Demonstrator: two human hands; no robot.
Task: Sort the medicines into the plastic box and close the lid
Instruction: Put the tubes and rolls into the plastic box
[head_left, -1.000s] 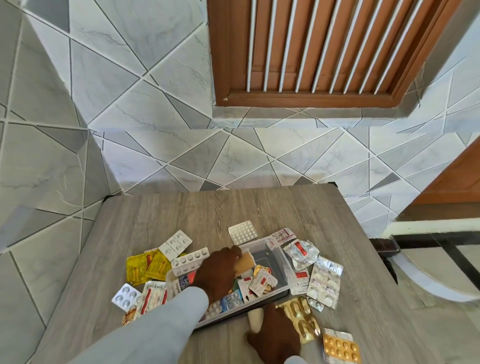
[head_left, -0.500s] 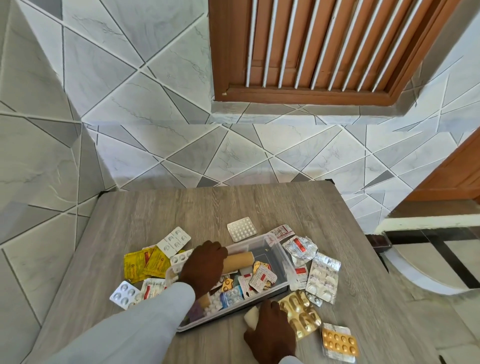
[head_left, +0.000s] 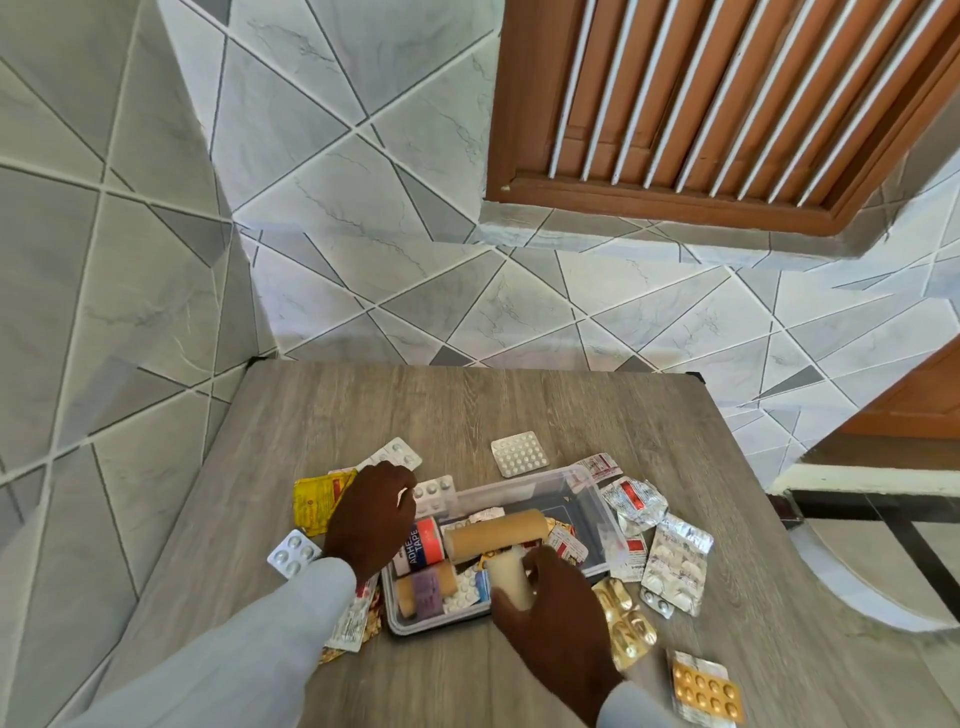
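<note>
One roll (head_left: 418, 542) reads "ADHE TAPE", plastic box (head_left: 587, 499)

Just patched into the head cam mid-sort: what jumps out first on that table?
The clear plastic box at table centre, already crowded, with a tan bandage roll lying across it. The right hand holds a white bottle at the box's near edge, while the left hand reaches the blister packs at its left. More foil strips lie scattered to the right.

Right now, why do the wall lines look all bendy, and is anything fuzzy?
Head view: the wide-angle lens bows the tiled wall lines near the edges; the right hand holding the white bottle and the gold blister pack look slightly smeared; the foil blister packs glint, lighting soft.
</note>
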